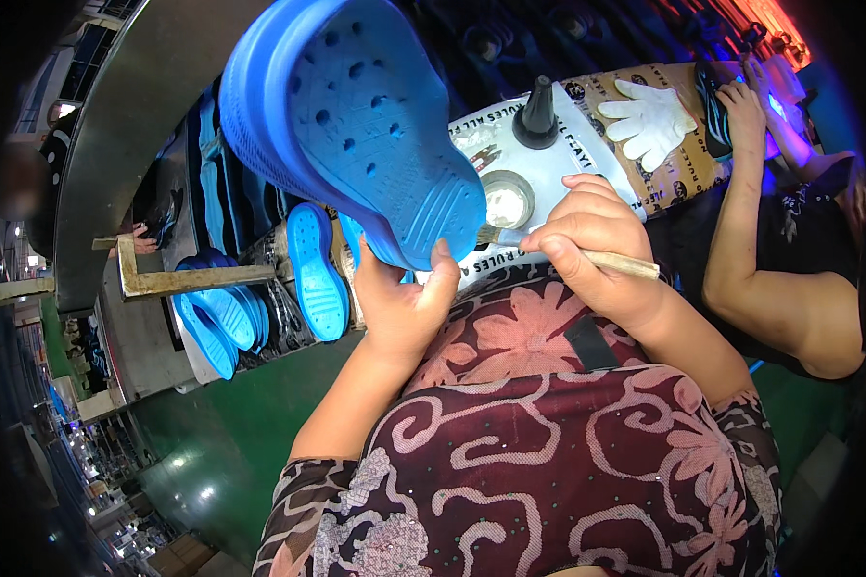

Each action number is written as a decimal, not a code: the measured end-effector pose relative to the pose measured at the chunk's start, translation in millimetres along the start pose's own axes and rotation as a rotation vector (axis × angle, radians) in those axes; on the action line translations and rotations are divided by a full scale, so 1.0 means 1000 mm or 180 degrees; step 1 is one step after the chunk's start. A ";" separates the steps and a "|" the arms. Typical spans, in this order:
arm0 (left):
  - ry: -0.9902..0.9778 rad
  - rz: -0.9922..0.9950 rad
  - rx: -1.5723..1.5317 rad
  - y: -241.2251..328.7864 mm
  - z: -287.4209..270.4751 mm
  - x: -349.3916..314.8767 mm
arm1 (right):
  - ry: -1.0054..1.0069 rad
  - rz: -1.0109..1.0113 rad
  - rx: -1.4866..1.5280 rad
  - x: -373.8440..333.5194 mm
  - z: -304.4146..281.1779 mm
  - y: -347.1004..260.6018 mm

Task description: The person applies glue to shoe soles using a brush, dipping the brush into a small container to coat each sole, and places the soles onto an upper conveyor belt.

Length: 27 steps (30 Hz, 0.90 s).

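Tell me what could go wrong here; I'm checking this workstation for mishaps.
1. The left hand grips the blue clog only at its toe end, so the raised shoe could slip or tip.
2. The brush in the right hand works beside the left thumb and might smear it.
3. The open tin sits close under the shoe and could be knocked.

Left hand [401, 300] raised, fingers clasped — right hand [595, 240] curled in a tight pinch (wrist bent).

Clog [356, 125] left of brush [587, 255]
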<state>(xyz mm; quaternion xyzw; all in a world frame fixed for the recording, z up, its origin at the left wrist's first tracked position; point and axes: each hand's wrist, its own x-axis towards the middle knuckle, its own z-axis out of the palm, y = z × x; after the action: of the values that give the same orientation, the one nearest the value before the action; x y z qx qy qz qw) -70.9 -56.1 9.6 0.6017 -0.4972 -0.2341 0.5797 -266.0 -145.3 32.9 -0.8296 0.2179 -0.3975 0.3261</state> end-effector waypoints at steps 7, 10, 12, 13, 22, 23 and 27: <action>0.0116 0.0642 0.0135 -0.013 0.002 -0.001 | 0.0029 0.0144 0.0095 -0.003 -0.005 0.002; 0.0216 0.0680 0.0121 -0.013 0.003 0.000 | 0.0076 0.0030 0.0008 -0.001 -0.001 -0.001; 0.0263 0.0666 0.0109 -0.014 0.003 0.000 | -0.0009 0.0068 -0.0151 -0.003 0.001 -0.002; 0.0331 0.0624 -0.0059 -0.014 0.005 0.001 | -0.0017 0.0066 -0.0145 -0.003 0.000 0.000; 0.0297 0.0868 0.0265 -0.020 0.003 0.004 | -0.0045 0.0034 -0.0067 -0.001 0.002 -0.005; 0.0296 0.0916 0.0274 -0.022 0.003 0.004 | -0.0049 0.0037 -0.0061 -0.002 0.001 -0.004; 0.0361 0.0967 0.0125 -0.025 0.004 0.004 | 0.0075 0.0165 0.0047 -0.004 -0.001 -0.002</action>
<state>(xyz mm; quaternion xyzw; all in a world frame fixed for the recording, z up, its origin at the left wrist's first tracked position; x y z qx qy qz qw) -64.8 -65.4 -13.9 0.5430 -0.5533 -0.0997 0.6237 -268.5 -142.2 32.6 -0.8165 0.2401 -0.4003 0.3399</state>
